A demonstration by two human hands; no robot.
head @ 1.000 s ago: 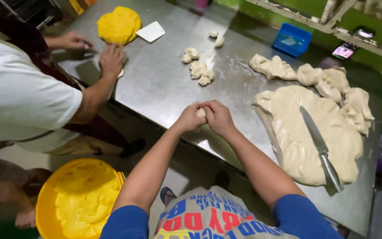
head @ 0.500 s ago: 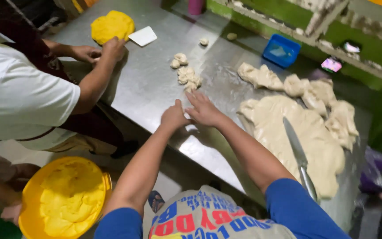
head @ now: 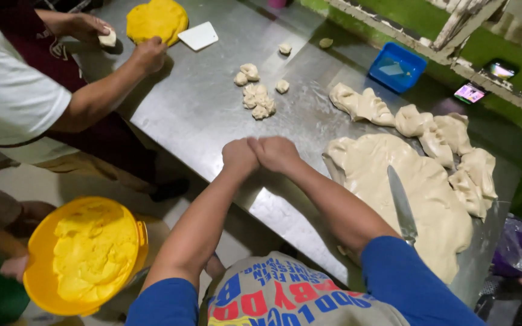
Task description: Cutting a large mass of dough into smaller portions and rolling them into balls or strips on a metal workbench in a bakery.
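My left hand (head: 238,156) and my right hand (head: 278,152) are closed and pressed together, knuckles up, over the near part of the steel table (head: 194,115). Whatever sits between them is hidden now; an earlier frame showed a small pale dough piece there. To the right lies a large flattened sheet of pale dough (head: 382,193) with a long knife (head: 401,205) resting on it. Torn pale dough lumps (head: 436,130) lie beyond the sheet. Several small dough pieces (head: 256,99) sit further up the table.
A co-worker at the left rests one hand (head: 149,53) by a yellow dough mound (head: 155,19) and holds a small piece (head: 107,38) in the other. A white scraper (head: 198,35), blue tray (head: 397,66), phone (head: 470,93) and yellow bowl of dough (head: 86,253) are around.
My hands stay joined at the same spot while closing over the small dough piece, which no longer shows. The co-worker's hands have shifted near the yellow dough. The view has drifted.
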